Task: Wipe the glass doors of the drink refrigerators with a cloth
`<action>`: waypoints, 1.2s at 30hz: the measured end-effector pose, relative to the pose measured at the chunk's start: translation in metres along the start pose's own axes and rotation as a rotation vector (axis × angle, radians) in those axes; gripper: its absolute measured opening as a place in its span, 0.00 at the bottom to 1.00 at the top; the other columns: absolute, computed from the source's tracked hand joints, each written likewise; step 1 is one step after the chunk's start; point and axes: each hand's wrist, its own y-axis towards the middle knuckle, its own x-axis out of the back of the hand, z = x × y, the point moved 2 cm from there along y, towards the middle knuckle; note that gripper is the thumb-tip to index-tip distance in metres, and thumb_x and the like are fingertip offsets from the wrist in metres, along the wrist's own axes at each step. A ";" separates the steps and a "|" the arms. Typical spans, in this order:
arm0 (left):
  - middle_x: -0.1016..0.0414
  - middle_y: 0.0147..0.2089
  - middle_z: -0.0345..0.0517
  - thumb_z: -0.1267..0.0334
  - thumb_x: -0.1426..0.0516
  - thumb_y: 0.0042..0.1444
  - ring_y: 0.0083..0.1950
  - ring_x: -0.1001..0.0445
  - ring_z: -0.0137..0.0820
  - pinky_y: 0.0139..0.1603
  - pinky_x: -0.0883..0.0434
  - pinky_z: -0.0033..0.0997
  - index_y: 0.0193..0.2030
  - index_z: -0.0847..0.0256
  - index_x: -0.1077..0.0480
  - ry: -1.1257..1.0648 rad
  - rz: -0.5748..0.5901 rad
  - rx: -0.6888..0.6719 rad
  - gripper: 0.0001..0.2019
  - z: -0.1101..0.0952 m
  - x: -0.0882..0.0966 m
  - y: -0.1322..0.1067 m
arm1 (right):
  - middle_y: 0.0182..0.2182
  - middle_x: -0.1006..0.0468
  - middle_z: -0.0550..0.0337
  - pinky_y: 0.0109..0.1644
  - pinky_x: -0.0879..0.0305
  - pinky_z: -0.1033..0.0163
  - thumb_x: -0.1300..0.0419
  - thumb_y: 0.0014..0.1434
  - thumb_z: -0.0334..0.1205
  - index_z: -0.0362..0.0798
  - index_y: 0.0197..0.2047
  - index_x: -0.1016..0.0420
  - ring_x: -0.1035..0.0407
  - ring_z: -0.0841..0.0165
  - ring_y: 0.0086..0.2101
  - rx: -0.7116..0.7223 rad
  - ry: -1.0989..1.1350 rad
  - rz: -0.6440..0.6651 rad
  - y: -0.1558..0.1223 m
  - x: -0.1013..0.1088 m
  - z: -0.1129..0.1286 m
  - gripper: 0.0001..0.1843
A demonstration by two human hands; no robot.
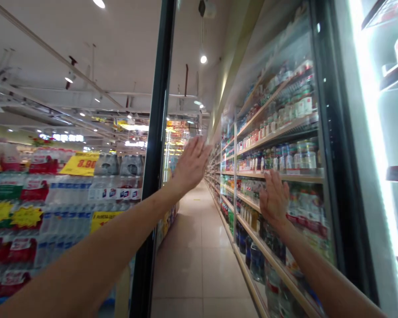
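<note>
Glass door with a dark frame fills the middle of the view, one upright at its left edge and another at its right edge. Both hands are raised before the pane and hold nothing. The left hand lies flat, fingers straight and close together, nearer the door's left edge, its forearm crossing the left upright. The right hand sits lower, nearer the right edge, fingers up and slightly parted; whether either palm touches the glass cannot be told. Shelves of bottles and a tiled floor show within the pane. Beyond its right edge glows a lit cooler; beyond its left edge stand stacked drink packs with a yellow price sign.
</note>
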 end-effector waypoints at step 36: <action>0.42 0.65 0.53 0.65 0.55 0.63 0.69 0.51 0.38 0.66 0.47 0.44 0.58 0.63 0.39 -0.076 0.071 -0.240 0.17 -0.060 -0.021 0.015 | 0.63 0.42 0.49 0.63 0.54 0.46 0.57 0.63 0.40 0.52 0.67 0.54 0.52 0.60 0.64 -0.023 0.036 0.054 0.002 0.005 0.000 0.29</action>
